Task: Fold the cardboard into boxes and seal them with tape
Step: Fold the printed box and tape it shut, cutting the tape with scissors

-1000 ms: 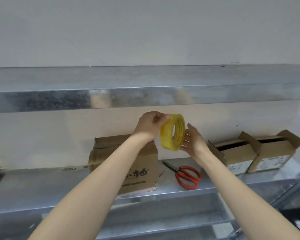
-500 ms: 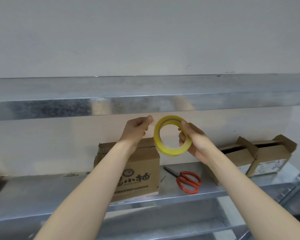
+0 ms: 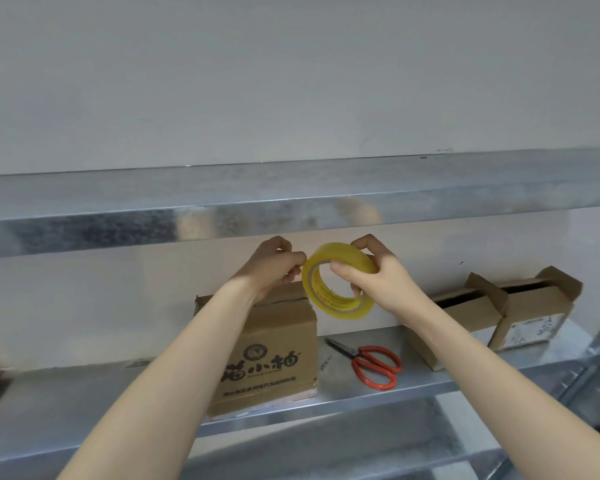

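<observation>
Metal shelving against a plain pale wall [image 3: 291,81] fills the view. A yellow tape roll [image 3: 347,310] is held up in the air in front of the wall, between the two shelves, above and just right of a closed box. It is gripped by the right hand [image 3: 381,277], fingers curled over its top rim and the thumb hooked through the core. The roll is tilted, its open side turned to the left. The left hand [image 3: 274,265] is clenched, with thumb and forefinger pinched together against the roll's left rim; whether a loose tape end is caught there cannot be told.

Below the roll, a closed brown cardboard box with black printed characters [image 3: 271,355] is stood upright on the galvanised lower shelf [image 3: 84,393], partly hidden by the left forearm. Just right of it, red-handled scissors [image 3: 371,363] are laid flat on the shelf, blades shut and pointed towards the box. Further right, two small brown cardboard boxes are set side by side with top flaps raised: the nearer open box [image 3: 465,306] is partly covered by the right forearm, and the farther open box [image 3: 534,313] is seen with a white label on its end. An upper metal shelf [image 3: 153,202] is run across the view above the hands.
</observation>
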{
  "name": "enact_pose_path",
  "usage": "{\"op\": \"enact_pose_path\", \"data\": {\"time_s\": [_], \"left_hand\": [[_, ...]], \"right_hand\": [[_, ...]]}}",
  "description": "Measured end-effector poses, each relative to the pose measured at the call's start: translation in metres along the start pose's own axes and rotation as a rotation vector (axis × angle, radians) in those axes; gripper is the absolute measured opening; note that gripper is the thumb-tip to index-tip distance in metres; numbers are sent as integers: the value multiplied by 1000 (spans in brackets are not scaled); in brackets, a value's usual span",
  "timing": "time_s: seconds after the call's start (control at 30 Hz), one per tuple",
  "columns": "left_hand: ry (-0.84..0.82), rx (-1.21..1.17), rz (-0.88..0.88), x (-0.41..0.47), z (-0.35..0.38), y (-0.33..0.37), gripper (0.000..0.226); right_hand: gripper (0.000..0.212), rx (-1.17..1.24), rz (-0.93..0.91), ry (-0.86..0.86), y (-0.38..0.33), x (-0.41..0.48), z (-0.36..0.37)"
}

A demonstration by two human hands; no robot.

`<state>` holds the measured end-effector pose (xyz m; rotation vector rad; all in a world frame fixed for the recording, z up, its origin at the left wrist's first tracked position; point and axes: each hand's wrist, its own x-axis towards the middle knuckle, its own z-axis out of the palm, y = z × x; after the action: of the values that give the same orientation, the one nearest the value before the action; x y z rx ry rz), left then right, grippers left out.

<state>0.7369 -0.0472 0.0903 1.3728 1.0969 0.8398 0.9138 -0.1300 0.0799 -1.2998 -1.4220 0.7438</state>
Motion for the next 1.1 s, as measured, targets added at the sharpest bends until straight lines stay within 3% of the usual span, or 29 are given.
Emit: {"op": "enact_pose_path", "data": {"time_s": [0.23,0.37,0.57,0.73,0.93,1.1], "left_hand": [[-63,128,-49,14,-8,5,37],[-119,228,-29,27,-10,9,47],[-209,573,170,40,-14,13,35],[-333,635,277,42,-9,22,20],[-344,786,307,49,-3,16,29],[-317,816,260,56,-7,17,35]], "right_hand": [[36,-111,15,110,-11,-9,15],[56,-325,60,223,-21,-25,30],[61,-508,167,342,-32,-48,62],[63,-542,284,425,-34,-64,68],[54,-597,389,289,-33,-70,71],[37,-542,492,46,-36,-76,69]]}}
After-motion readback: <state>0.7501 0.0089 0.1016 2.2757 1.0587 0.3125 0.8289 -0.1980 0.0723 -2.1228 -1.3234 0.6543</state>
